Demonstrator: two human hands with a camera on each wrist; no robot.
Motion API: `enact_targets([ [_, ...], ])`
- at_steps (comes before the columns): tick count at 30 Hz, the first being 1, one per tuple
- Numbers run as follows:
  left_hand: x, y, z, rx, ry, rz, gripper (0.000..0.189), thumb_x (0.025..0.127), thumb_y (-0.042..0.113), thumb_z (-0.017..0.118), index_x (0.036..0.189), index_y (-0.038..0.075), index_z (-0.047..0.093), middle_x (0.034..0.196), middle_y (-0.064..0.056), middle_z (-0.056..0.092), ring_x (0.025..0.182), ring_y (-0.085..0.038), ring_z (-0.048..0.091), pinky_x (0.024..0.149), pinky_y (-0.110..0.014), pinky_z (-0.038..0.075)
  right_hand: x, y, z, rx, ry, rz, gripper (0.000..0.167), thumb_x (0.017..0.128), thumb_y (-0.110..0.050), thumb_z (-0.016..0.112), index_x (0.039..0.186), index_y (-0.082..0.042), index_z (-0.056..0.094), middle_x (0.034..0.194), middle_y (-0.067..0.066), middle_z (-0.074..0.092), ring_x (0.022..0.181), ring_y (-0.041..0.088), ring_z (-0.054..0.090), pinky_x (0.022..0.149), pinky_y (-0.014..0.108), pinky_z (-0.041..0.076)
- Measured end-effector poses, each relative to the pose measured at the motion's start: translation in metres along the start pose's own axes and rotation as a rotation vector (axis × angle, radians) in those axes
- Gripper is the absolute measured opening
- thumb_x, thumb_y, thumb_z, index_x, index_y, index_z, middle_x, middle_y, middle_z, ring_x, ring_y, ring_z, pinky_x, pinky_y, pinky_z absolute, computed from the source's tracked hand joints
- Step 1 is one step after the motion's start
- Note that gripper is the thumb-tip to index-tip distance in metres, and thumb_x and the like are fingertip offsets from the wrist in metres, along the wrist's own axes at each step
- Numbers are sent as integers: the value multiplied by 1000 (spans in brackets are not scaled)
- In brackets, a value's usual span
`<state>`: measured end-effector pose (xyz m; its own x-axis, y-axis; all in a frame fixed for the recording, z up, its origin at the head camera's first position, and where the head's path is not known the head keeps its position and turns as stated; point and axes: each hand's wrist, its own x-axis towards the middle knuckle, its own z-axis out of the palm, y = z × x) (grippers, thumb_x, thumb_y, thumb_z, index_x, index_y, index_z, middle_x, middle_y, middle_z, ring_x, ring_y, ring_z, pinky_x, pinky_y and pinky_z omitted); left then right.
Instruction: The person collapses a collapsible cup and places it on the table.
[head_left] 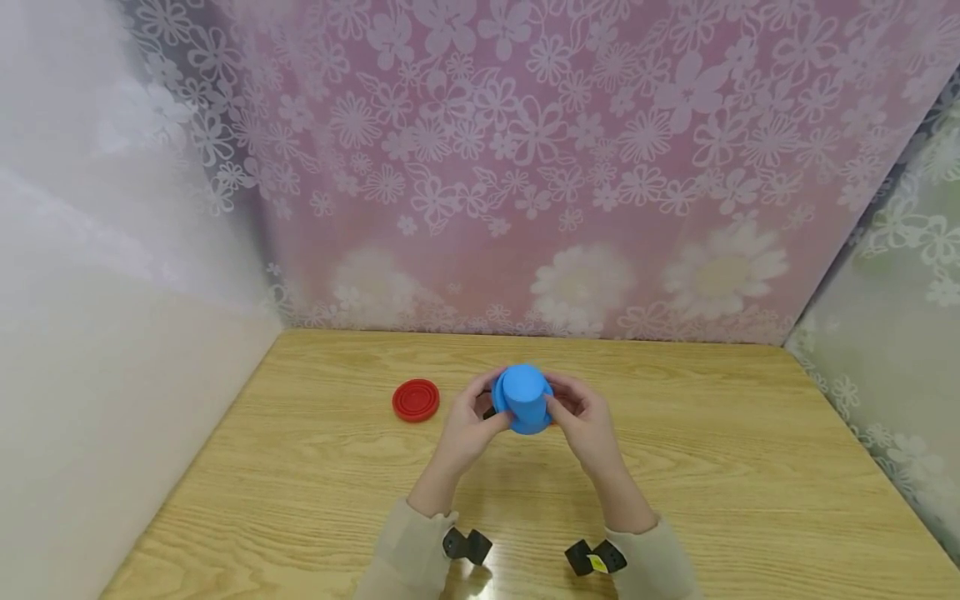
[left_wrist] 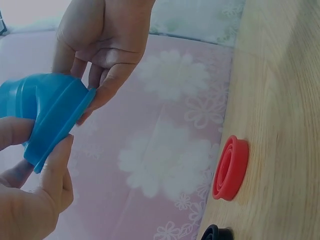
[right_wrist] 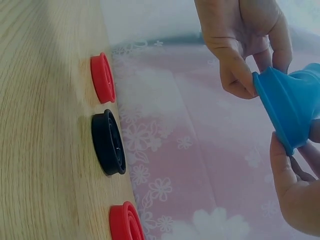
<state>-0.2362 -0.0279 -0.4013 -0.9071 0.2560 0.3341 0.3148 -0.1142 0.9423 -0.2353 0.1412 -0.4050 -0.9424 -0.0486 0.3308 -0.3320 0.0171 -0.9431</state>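
Note:
A blue collapsible cup [head_left: 525, 387] with soft ridged walls is held up between my two hands in the head view, its narrow end toward the camera. My left hand [head_left: 467, 423] pinches its wide rim from the left. On the opposite side my right hand [head_left: 588, 421] grips it, thumb along the wall. In the left wrist view the cup [left_wrist: 55, 107] is tilted and its side looks dented. The right wrist view shows the cup's flared rim [right_wrist: 275, 112], with fingertips from both hands on it.
A flat ringed red disc [head_left: 416, 400] lies on the wooden table [head_left: 300, 500], left of my hands. In the right wrist view a black disc [right_wrist: 108, 142] sits between two red ones, the lower red disc [right_wrist: 125, 222] cut off by the frame. Flowered pink cloth [head_left: 525, 167] rises behind the table.

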Motion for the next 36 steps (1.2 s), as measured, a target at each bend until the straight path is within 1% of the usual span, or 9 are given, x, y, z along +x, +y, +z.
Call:
enact_targets([
  [4,3,-9,-1,-134,32,-62,54,80,-13,50,130,-1,35,115,-19,41,111,-31,46,79,-40,47,0,-1,-1,29,-64,22,32,88,-5,53,118,5,49,111,18,52,91,13,56,69,30,51],
  [7,4,-11,0,-212,102,-89,53,79,-12,49,127,1,31,114,-18,40,110,-33,46,77,-42,48,0,-3,-1,63,-135,32,40,87,-4,55,124,4,43,116,22,47,93,15,55,73,31,50],
  [10,5,-11,0,-255,173,-101,53,78,-10,50,125,3,29,112,-16,38,109,-33,46,79,-44,47,-1,-4,0,79,-218,49,53,83,-2,59,130,1,35,120,24,43,95,21,55,76,31,49],
  [13,5,-9,0,-267,207,-102,53,77,-9,50,124,3,29,114,-17,37,109,-32,45,79,-45,46,-1,-4,2,77,-263,73,61,82,-3,61,134,-4,29,121,24,42,95,24,55,78,31,48],
  [20,5,-4,-1,-283,213,-107,40,81,-6,47,119,-1,37,121,-17,38,108,-29,47,77,-37,48,1,-5,-1,110,-234,79,60,82,-1,61,134,-2,31,116,24,43,87,17,59,74,32,50],
  [25,4,-1,-4,-355,269,-120,21,91,5,44,110,-5,47,111,-13,50,97,-24,55,74,-34,50,1,-7,-7,143,-229,67,58,82,0,60,133,1,33,118,24,44,87,16,59,74,32,50],
  [28,5,-1,-5,-370,292,-126,19,92,10,47,105,-5,48,103,-11,52,92,-22,58,71,-34,51,1,-6,-9,167,-220,49,54,83,0,59,131,4,34,118,20,45,88,16,58,75,36,50],
  [32,4,-2,-6,-377,297,-144,14,92,11,48,98,-2,48,99,-10,52,86,-20,58,70,-31,51,1,-5,-9,157,-155,7,45,84,0,57,124,8,39,113,8,51,91,14,56,77,33,49],
  [36,2,-2,-6,-398,264,-158,10,91,10,49,93,0,48,93,-8,52,81,-16,58,68,-28,51,-1,-4,-8,163,-76,-17,36,85,1,55,118,11,43,107,2,54,94,13,55,78,26,48],
])
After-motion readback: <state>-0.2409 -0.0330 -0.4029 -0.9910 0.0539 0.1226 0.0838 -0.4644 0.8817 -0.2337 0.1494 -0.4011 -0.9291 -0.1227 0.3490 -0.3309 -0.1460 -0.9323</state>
